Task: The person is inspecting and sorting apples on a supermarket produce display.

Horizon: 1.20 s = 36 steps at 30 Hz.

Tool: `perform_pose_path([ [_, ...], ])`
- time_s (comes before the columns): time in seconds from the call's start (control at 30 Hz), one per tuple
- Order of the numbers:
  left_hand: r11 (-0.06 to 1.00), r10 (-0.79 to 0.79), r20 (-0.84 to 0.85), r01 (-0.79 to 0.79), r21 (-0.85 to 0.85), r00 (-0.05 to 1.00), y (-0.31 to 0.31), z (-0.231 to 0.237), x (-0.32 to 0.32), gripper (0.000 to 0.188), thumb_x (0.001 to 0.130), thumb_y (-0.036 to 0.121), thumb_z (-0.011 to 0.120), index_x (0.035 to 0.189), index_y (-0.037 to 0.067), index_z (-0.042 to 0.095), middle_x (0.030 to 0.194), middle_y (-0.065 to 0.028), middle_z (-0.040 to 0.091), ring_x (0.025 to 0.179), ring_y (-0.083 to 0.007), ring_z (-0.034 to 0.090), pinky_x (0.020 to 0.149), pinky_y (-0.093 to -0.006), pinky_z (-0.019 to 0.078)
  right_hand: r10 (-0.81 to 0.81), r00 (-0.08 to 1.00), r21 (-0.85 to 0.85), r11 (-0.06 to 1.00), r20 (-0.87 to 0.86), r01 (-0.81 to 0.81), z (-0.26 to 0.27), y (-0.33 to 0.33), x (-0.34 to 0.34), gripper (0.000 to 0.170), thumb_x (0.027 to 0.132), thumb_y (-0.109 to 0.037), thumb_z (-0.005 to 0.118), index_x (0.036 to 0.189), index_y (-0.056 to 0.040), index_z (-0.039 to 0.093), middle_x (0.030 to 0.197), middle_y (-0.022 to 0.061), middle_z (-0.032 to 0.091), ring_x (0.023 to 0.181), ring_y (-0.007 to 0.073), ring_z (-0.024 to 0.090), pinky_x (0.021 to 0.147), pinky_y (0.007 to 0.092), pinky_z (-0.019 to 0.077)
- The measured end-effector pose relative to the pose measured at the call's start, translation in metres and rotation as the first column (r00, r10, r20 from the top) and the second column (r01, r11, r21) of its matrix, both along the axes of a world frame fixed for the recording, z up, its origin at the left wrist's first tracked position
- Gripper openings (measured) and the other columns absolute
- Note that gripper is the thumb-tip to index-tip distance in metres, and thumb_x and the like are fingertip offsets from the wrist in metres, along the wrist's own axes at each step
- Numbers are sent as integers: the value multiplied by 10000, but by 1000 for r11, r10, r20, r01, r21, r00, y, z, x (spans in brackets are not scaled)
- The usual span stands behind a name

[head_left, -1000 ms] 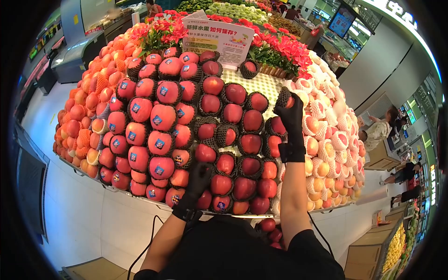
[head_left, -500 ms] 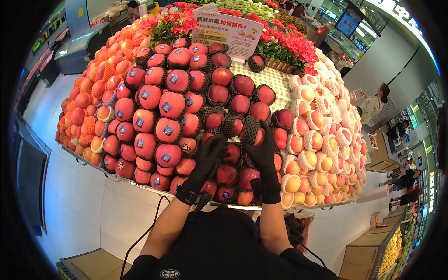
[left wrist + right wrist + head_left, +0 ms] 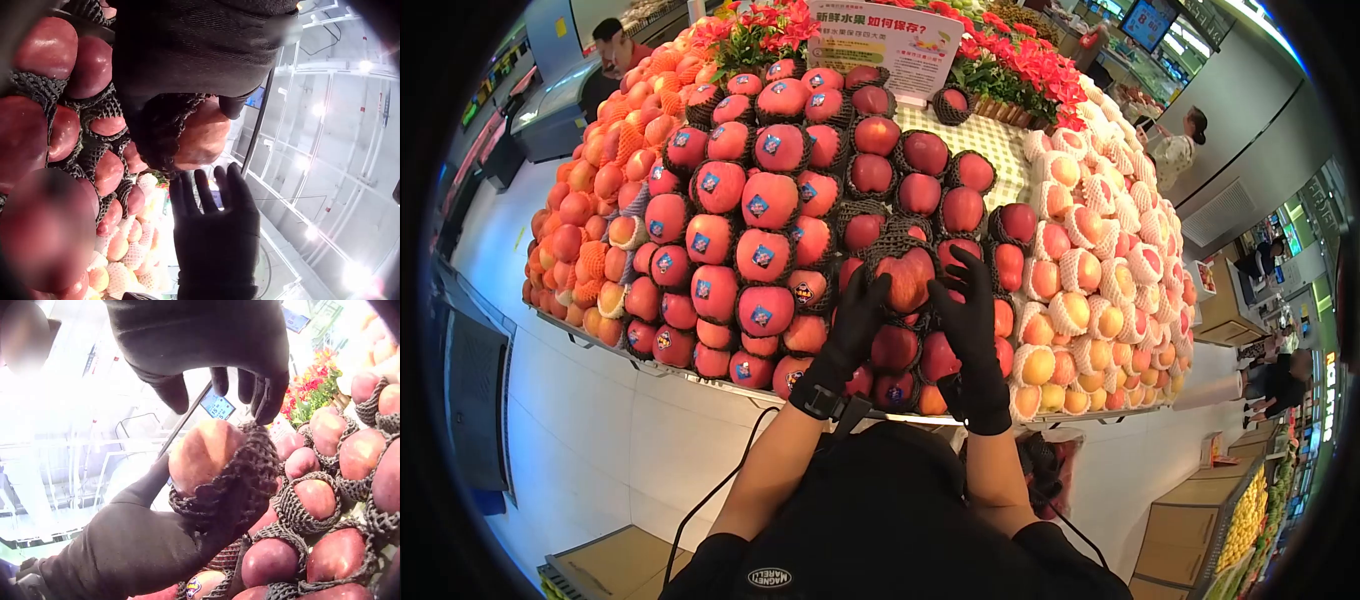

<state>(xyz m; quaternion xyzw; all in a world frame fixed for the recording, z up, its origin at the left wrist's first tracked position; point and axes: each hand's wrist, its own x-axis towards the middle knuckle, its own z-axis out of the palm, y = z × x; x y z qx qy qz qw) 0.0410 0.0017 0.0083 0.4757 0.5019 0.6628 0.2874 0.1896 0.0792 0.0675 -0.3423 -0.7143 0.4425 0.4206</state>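
A red apple (image 3: 906,280) in a black foam net is gripped by the gloved left hand (image 3: 855,325), low over the apple display. In the right wrist view the left hand (image 3: 134,544) cups that apple (image 3: 203,456) from below, its net (image 3: 253,469) bunched on one side. The right hand (image 3: 970,325) is just right of the apple, its fingers bent loosely and holding nothing. From the left wrist view, the right hand (image 3: 215,244) has its fingers spread close to the apple (image 3: 203,134); whether the fingertips touch the net cannot be told.
Netted red apples (image 3: 765,200) fill the left and middle of the stand, and white-netted fruit (image 3: 1080,265) the right. Behind are a checkered cloth (image 3: 1000,165), a lone netted apple (image 3: 951,103), a printed sign (image 3: 885,50) and red flowers (image 3: 1040,75).
The right hand came back from the upper right with a netted apple and has let go of it. The left hand now grips that apple, whose red side shows more.
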Motion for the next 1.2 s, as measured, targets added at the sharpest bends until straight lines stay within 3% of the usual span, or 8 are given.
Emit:
perform_pose_path([
  [0.13, 999, 12, -38, -13, -29, 999, 0, -1, 0, 426, 953, 225, 547, 1296, -8, 448, 1188, -107, 514, 1044, -164, 541, 805, -280, 517, -71, 997, -30, 997, 19, 71, 3, -3, 3, 586, 821, -187, 686, 1330, -32, 440, 1235, 142, 520, 1086, 219, 535, 913, 346, 452],
  [0.23, 986, -107, 541, 159, -51, 834, -3, 17, 4, 400, 969, 207, 517, 1291, -19, 451, 1216, -125, 502, 1077, -173, 526, 815, -281, 508, -16, 1000, -76, 997, -22, 14, 4, -8, 4, 511, 867, -212, 631, 1311, -25, 461, 1219, 138, 535, 1076, 202, 536, 908, 330, 448],
  [0.33, 996, 7, 91, 0, -84, 996, -9, -1, 4, 373, 954, 161, 511, 1276, -22, 470, 1249, -163, 490, 1113, -241, 520, 876, -333, 483, 39, 998, -121, 992, -55, -46, 8, -15, 4, 447, 914, -238, 576, 1292, -17, 481, 1203, 133, 549, 1066, 185, 538, 902, 313, 444],
  [0.43, 991, 90, -472, -124, -41, 877, -11, -17, -7, 399, 907, 100, 542, 1283, -17, 478, 1286, -213, 473, 1155, -325, 504, 943, -395, 448, 68, 994, -198, 977, -87, -84, 4, -12, 5, 402, 961, -263, 520, 1273, -10, 501, 1187, 129, 564, 1056, 169, 540, 896, 297, 441],
  [0.67, 984, 165, -580, -173, 43, 798, -22, -33, -8, 559, 779, -5, 629, 1314, 1, 468, 1333, -259, 428, 1200, -394, 468, 973, -421, 432, 12, 1000, -455, 890, -6, -14, -21, 9, 2, 372, 960, -260, 519, 1233, -7, 526, 1157, 146, 572, 1040, 182, 559, 877, 286, 452],
  [0.87, 976, 198, -506, -214, 27, 840, -20, -15, -3, 561, 768, -37, 605, 1309, -13, 459, 1264, -247, 455, 1127, -397, 490, 915, -400, 459, 35, 993, -400, 913, -115, -79, 4, -16, -4, 552, 872, -206, 656, 1341, -32, 426, 1271, 124, 499, 1108, 226, 531, 893, 338, 468],
  [1.03, 973, 144, -478, -213, -93, 867, -13, -18, -6, 536, 760, -46, 568, 1285, -19, 466, 1162, -228, 479, 1040, -395, 504, 864, -422, 459, 173, 973, -198, 959, -149, -201, 1, -31, -20, 781, 731, -166, 789, 1371, -26, 364, 1323, 119, 437, 1204, 231, 471, 968, 362, 443],
  [1.2, 965, 214, -568, -263, -5, 795, -19, -18, -4, 538, 764, -42, 543, 1295, -16, 463, 1188, -233, 478, 1071, -397, 495, 886, -430, 451, 161, 976, -79, 982, -148, -174, -11, -30, -21, 894, 661, -133, 835, 1383, -28, 318, 1323, 129, 435, 1238, 229, 450, 1026, 370, 415],
])
